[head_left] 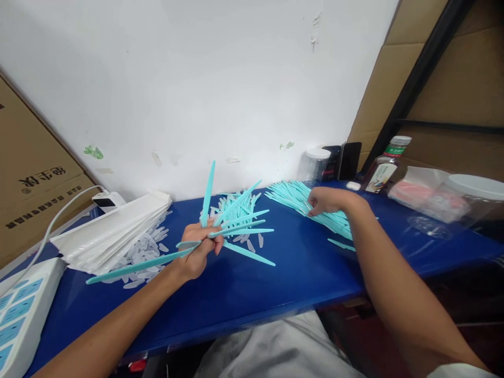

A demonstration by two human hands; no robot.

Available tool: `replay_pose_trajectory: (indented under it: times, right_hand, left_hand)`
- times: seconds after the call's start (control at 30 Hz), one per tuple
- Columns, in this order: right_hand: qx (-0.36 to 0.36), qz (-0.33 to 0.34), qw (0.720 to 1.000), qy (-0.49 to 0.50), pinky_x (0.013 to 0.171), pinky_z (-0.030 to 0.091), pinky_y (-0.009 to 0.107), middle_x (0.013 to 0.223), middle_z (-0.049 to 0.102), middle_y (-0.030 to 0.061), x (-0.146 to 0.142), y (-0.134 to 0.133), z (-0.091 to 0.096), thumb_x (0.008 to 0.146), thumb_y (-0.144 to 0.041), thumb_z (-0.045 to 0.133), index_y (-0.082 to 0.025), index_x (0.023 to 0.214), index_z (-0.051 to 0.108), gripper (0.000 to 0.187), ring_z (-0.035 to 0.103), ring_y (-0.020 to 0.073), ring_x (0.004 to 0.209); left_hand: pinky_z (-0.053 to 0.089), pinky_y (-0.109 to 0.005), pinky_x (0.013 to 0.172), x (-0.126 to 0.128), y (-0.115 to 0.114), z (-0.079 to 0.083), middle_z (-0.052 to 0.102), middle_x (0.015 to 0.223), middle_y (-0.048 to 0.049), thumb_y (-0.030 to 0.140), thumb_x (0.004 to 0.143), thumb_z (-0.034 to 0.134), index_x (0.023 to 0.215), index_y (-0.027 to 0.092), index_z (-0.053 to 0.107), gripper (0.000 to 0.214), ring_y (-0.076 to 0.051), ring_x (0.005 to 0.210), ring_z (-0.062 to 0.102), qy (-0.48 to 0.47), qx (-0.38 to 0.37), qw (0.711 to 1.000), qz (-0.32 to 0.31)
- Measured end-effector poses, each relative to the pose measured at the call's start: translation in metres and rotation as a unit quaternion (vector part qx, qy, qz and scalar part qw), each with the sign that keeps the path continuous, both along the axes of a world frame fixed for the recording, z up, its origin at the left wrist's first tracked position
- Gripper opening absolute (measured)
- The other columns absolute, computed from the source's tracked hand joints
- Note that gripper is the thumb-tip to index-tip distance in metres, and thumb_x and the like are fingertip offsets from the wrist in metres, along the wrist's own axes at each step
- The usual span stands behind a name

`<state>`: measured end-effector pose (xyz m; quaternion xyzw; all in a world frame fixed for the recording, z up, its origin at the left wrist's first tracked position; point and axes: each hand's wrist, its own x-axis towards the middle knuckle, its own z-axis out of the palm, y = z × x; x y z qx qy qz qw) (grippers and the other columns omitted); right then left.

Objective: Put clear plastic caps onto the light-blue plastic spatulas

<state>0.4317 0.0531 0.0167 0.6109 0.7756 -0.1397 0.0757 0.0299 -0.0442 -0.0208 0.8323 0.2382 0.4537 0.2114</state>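
My left hand (199,247) is closed around several long, thin, tapered turquoise plastic sticks (248,253), fanned out in different directions above the table. Behind it lies a small heap of turquoise pieces (240,210) with some clear pieces around it. At the right, my right hand (326,200) reaches down onto a larger pile of the same sticks (289,193). Its thumb and fingers are pinched together at the pile, and what lies between them is too small to make out. One loose stick (340,244) rests beside the pile, near my right forearm.
Left are white paper sleeves (114,231), translucent flat pieces (144,254), a power strip (23,310) and a white device (108,200) with a cable. On the right of the blue table (252,294) stand a lidded jar (315,164), phones (349,160), a bottle (384,167) and a pink package (427,194).
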Motion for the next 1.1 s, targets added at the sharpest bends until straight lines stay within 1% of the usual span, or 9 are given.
replay_pose_trajectory:
  times: [0.13,0.23,0.3,0.4,0.5,0.67,0.77,0.97,1.1]
  right_hand:
    - [0.059,0.000,0.998,0.003,0.056,0.028,0.031,0.069,0.054,0.0016,-0.003,0.000,0.004,0.091,-0.039,0.066,-0.020,0.070,0.050,0.033,0.042,0.0149,0.060]
    - [0.104,-0.004,0.995,0.010,0.058,0.032,0.031,0.080,0.062,0.0070,-0.006,-0.001,0.004,0.098,-0.041,0.057,-0.020,0.077,0.050,0.031,0.049,0.0175,0.065]
    - [0.124,-0.006,0.991,0.045,0.059,0.035,0.030,0.084,0.065,0.0088,-0.009,-0.002,0.005,0.100,-0.041,0.053,-0.021,0.080,0.047,0.029,0.053,0.0188,0.067]
    - [0.106,0.017,0.981,0.162,0.063,0.040,0.029,0.080,0.068,0.0073,-0.018,-0.008,0.008,0.103,-0.040,0.048,-0.023,0.083,0.043,0.027,0.059,0.0193,0.068]
    - [0.076,0.062,0.958,0.269,0.066,0.045,0.030,0.076,0.066,0.0046,-0.031,-0.019,0.016,0.104,-0.048,0.046,-0.022,0.085,0.045,0.032,0.060,0.0183,0.066]
    - [0.077,0.131,0.927,0.342,0.061,0.043,0.027,0.082,0.067,0.0052,-0.050,-0.034,0.026,0.098,-0.058,0.055,-0.018,0.084,0.058,0.042,0.056,0.0146,0.062]
    - [0.058,0.138,0.923,0.354,0.058,0.041,0.027,0.079,0.069,0.0043,-0.055,-0.036,0.025,0.096,-0.058,0.058,-0.018,0.084,0.064,0.043,0.054,0.0133,0.058]
    - [0.035,0.160,0.912,0.376,0.056,0.042,0.025,0.085,0.077,0.0068,-0.065,-0.037,0.019,0.095,-0.058,0.062,-0.017,0.081,0.065,0.044,0.057,0.0127,0.056]
    - [0.030,0.184,0.896,0.404,0.054,0.043,0.025,0.082,0.076,0.0056,-0.077,-0.044,0.018,0.095,-0.059,0.062,-0.016,0.081,0.069,0.046,0.056,0.0111,0.053]
  left_hand:
    - [0.038,-0.035,0.073,0.001,-0.001,0.004,0.052,0.058,0.0003,0.015,0.089,0.044,0.060,0.019,0.054,0.031,-0.017,0.057,0.048,-0.005,-0.014,1.000,0.012]
    - [0.038,-0.035,0.070,0.002,-0.001,0.005,0.053,0.057,-0.0001,0.015,0.090,0.045,0.059,0.020,0.054,0.032,-0.017,0.057,0.049,-0.011,-0.015,1.000,0.016]
    - [0.039,-0.035,0.070,0.002,0.000,0.005,0.053,0.057,-0.0001,0.014,0.088,0.046,0.060,0.020,0.055,0.030,-0.017,0.058,0.050,-0.027,-0.017,0.999,0.019]
    - [0.041,-0.036,0.072,0.002,0.002,0.004,0.053,0.057,-0.0002,0.013,0.085,0.048,0.059,0.020,0.055,0.028,-0.017,0.057,0.049,-0.058,-0.042,0.997,0.020]
    - [0.042,-0.037,0.074,0.003,0.002,0.004,0.052,0.057,-0.0013,0.013,0.083,0.049,0.057,0.020,0.056,0.027,-0.018,0.059,0.047,-0.086,-0.082,0.993,0.022]
    - [0.044,-0.040,0.090,0.004,0.000,0.006,0.053,0.055,-0.0024,0.012,0.077,0.049,0.054,0.020,0.057,0.026,-0.019,0.060,0.048,-0.155,-0.141,0.978,0.017]
    - [0.044,-0.040,0.095,0.006,0.001,0.008,0.052,0.053,-0.0022,0.010,0.073,0.048,0.049,0.020,0.055,0.027,-0.018,0.057,0.049,-0.219,-0.169,0.961,0.020]
    - [0.052,-0.036,0.068,0.006,0.008,0.019,0.044,0.050,-0.0034,0.016,0.066,0.051,0.046,0.020,0.051,0.021,-0.019,0.056,0.049,-0.330,-0.280,0.901,0.020]
    - [0.053,-0.035,0.064,0.005,0.008,0.025,0.038,0.049,-0.0015,0.015,0.066,0.050,0.047,0.019,0.046,0.020,-0.017,0.053,0.045,-0.382,-0.365,0.849,0.011]
